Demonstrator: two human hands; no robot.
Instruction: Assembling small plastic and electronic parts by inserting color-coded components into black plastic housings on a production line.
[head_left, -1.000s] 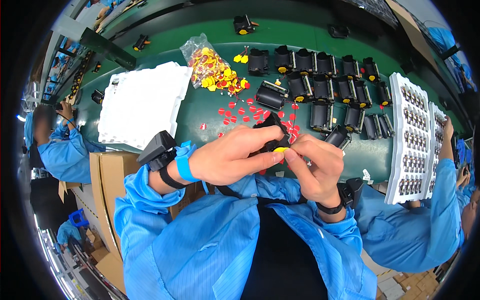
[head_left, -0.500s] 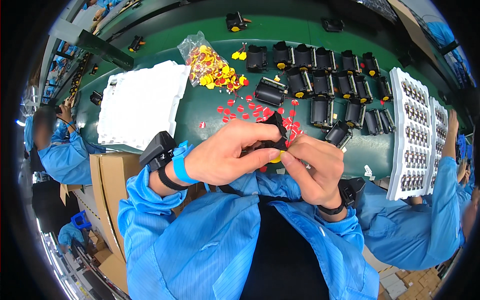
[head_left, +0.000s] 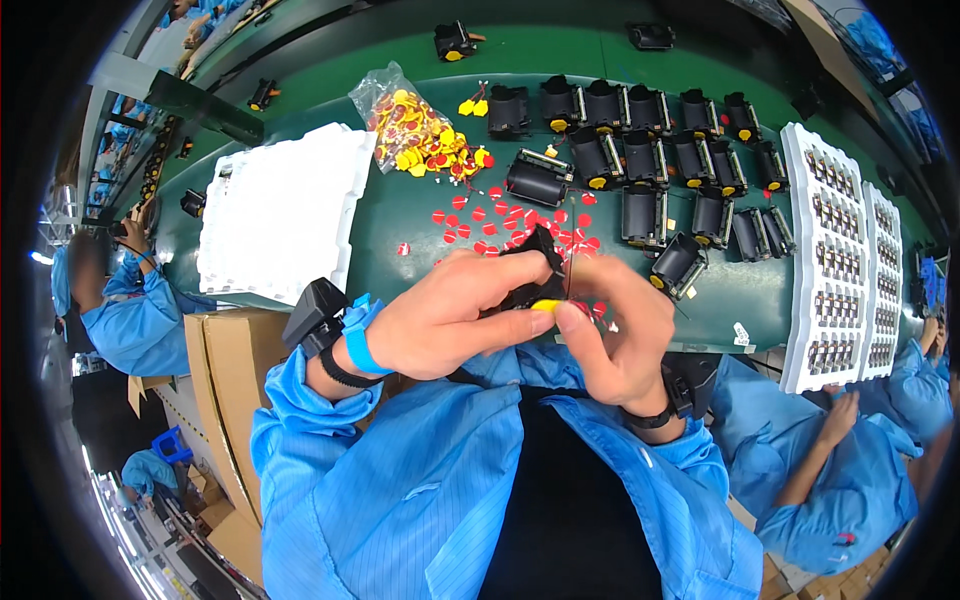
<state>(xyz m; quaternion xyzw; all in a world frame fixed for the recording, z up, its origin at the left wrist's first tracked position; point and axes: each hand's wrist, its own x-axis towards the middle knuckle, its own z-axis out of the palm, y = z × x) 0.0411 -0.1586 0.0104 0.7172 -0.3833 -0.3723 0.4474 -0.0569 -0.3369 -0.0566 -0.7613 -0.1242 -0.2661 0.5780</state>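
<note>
My left hand is closed around a black plastic housing, held above the near edge of the table. A small yellow disc shows at the lower end of the housing, by my left thumb tip. My right hand is in a pinch beside it, its thumb against the disc's edge. A thin dark strand or rod rises from between the right fingers; its kind is unclear. Red round stickers lie scattered just beyond my hands.
Several black housings stand in rows at the right. A clear bag of yellow discs lies behind. White trays flank the table: one at left, one with small parts at right. A cardboard box is at left; co-workers sit both sides.
My right fingers have shifted slightly left and up against the yellow disc, and a red wire seen between the hands no longer shows. At the right, a co-worker's arm has come down from the tray.
</note>
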